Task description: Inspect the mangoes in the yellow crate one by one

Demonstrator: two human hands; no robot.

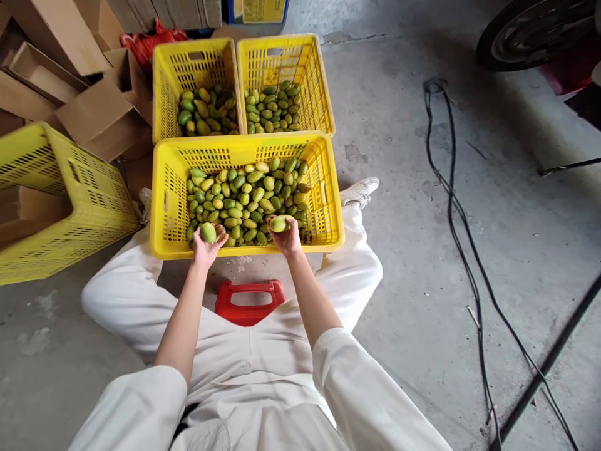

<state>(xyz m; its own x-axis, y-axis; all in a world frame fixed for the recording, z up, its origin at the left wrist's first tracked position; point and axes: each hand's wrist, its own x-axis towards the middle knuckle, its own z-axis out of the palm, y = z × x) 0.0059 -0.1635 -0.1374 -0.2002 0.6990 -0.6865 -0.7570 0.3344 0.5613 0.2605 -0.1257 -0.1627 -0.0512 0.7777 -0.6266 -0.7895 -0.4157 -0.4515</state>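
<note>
A rounded green fruit (208, 233) rests in my left hand (206, 250), palm up with the fingers curled around it. My right hand (287, 239) holds a paler green oval fruit (280, 223). Both hands are over the near edge of the front yellow crate (246, 253). Inside that crate lie many small oval fruits (244, 198), green to yellowish, their exact kind unclear. Behind it, the back left crate (162, 94) and back right crate (317, 81) hold more such fruits.
Another yellow crate (94, 194) with cardboard inside stands at left, near piled cardboard boxes (96, 113) and a red plastic bag (154, 42). A red stool (250, 313) is beneath me. A black cable (453, 188) lies on the floor at right, below a wheel (511, 37).
</note>
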